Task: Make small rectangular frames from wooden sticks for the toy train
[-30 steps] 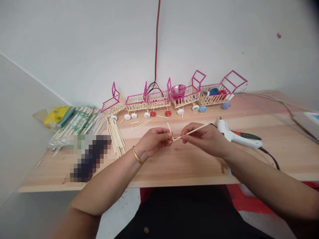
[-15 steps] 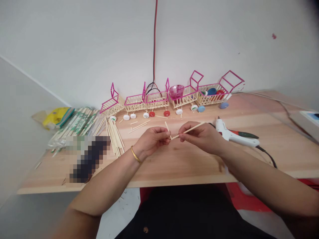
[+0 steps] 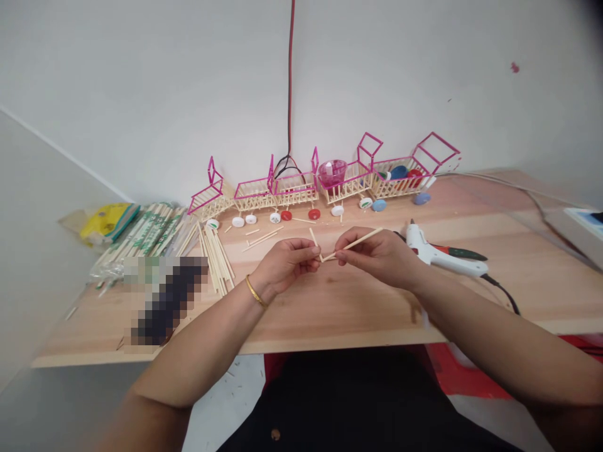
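Observation:
Between thumb and fingers, my left hand (image 3: 298,258) pinches a short pale wooden stick (image 3: 314,237) that points up and away. My right hand (image 3: 360,251) grips a longer wooden stick (image 3: 362,239) slanting up to the right. The lower ends of the two sticks meet in a V just between my hands; whether they are stuck together I cannot tell. A white glue gun (image 3: 426,251) lies right of my right hand. Left of my left hand is a pile of loose wooden sticks (image 3: 217,257).
Along the wall stands a row of small stick carts (image 3: 296,191) with purple rims and bottle-cap wheels. One cart holds a pink cup (image 3: 332,174). Bagged sticks (image 3: 146,232) and a yellow packet (image 3: 106,223) lie at the left. Pliers (image 3: 464,253) rest behind the glue gun.
Both hands keep their hold on the sticks and stay nearly in place. The whole view has shifted very slightly.

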A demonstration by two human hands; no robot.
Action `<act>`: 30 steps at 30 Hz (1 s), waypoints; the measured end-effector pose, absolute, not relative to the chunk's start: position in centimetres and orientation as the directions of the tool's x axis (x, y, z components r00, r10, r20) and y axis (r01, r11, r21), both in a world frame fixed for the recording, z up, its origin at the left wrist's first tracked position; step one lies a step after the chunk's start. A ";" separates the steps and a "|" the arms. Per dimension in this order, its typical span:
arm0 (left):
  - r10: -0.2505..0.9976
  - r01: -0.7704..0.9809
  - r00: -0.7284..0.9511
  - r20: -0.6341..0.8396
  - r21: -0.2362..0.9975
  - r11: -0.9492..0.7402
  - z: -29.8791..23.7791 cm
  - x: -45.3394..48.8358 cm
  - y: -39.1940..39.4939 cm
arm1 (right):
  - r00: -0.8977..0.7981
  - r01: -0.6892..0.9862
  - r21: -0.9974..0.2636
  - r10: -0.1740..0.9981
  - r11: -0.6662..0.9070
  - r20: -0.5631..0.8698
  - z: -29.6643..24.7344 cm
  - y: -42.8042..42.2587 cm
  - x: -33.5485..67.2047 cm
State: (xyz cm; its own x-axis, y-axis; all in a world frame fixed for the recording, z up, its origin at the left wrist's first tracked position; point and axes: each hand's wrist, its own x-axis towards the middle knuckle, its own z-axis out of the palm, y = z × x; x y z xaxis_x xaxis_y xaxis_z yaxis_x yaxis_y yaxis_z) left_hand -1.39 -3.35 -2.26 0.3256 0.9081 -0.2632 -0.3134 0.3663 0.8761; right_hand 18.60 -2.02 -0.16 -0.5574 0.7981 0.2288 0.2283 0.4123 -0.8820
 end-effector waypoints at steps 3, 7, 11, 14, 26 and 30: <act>0.912 -0.323 0.318 -0.258 0.875 0.360 -2.3 -1.4 -3.3 | -0.558 0.215 -0.894 0.800 0.394 0.219 0.0 -2.0 18.5; 0.914 -0.322 0.315 -0.256 0.877 0.356 -2.2 -1.5 -3.2 | -0.562 0.207 -0.897 0.798 0.390 0.218 -0.1 -1.8 18.4; 0.914 -0.316 0.317 -0.252 0.880 0.353 -2.2 -1.5 -3.2 | -0.576 0.209 -0.891 0.787 0.404 0.222 -0.2 -1.6 18.5; 0.914 -0.315 0.322 -0.245 0.883 0.348 -2.3 -1.6 -3.1 | -0.575 0.219 -0.883 0.786 0.415 0.227 -0.3 -1.5 18.5; 0.921 -0.324 0.309 -0.239 0.884 0.338 -2.4 -1.6 -2.9 | -0.581 0.188 -0.898 0.782 0.399 0.226 0.1 -1.4 18.2; 0.919 -0.326 0.315 -0.238 0.882 0.340 -2.4 -1.6 -2.9 | -0.583 0.185 -0.898 0.780 0.399 0.227 0.0 -1.4 18.3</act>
